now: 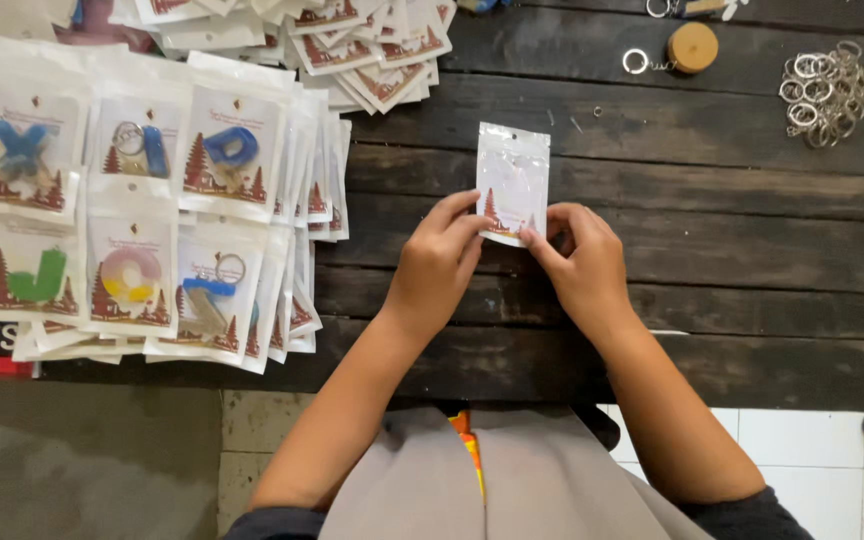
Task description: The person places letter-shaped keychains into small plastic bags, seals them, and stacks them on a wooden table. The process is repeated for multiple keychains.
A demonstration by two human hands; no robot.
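Pinching the bottom edge of a small white zip pouch (512, 180), both hands meet at the near middle of the dark plank table (732, 260). Left hand (435, 262): thumb and forefinger closed on the pouch's lower left corner, other fingers curled. Right hand (580, 262): fingertips closed on the lower right corner. Pouch lies flat on the planks, upright to the viewer, clear window showing nothing inside that I can make out; red-brown temple print along its foot. Grey lap and dark sleeves at the nearest edge, pale floor tiles beneath. To the left, just beside the left forearm, overlapping rows of filled pouches (152, 220) hold coloured letter keychains: a green letter (37, 282), a pink-yellow ring shape (130, 275), blue letters above. Farther back, a second heap of flat pouches (352, 50). Far right, well apart from the hands, a pile of silver key rings (827, 92); near it a round wooden disc on a ring (692, 46).
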